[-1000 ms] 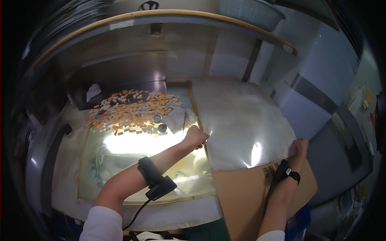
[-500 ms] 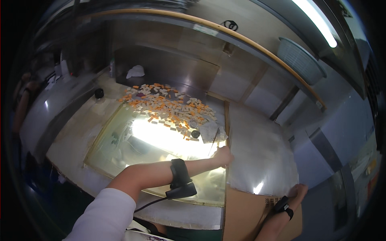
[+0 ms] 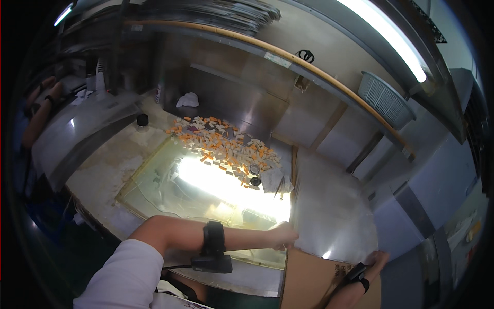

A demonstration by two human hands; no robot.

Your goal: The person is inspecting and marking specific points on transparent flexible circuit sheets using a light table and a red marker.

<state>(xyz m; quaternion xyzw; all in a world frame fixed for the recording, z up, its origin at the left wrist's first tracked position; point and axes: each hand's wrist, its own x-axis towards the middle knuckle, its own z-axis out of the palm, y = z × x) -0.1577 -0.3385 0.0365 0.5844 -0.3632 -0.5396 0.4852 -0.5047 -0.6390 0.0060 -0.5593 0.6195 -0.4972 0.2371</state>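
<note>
Left hand (image 3: 282,236), fingers curled, has shifted bodyward along the left edge of the glossy grey sheet (image 3: 334,206), so it and the half-curled right hand (image 3: 378,259) now flank the sheet's near end, their grip indiscernible.

The overhead tube (image 3: 388,38) and lit panel (image 3: 231,188) glare, the sheet (image 3: 334,211) glints, dim edges bend into black.

Cardboard (image 3: 307,273) at lower right runs off the bottom edge; the upper-right lamp (image 3: 393,38) leaves the top; upper-left stacked sheets (image 3: 221,16) blur.
</note>
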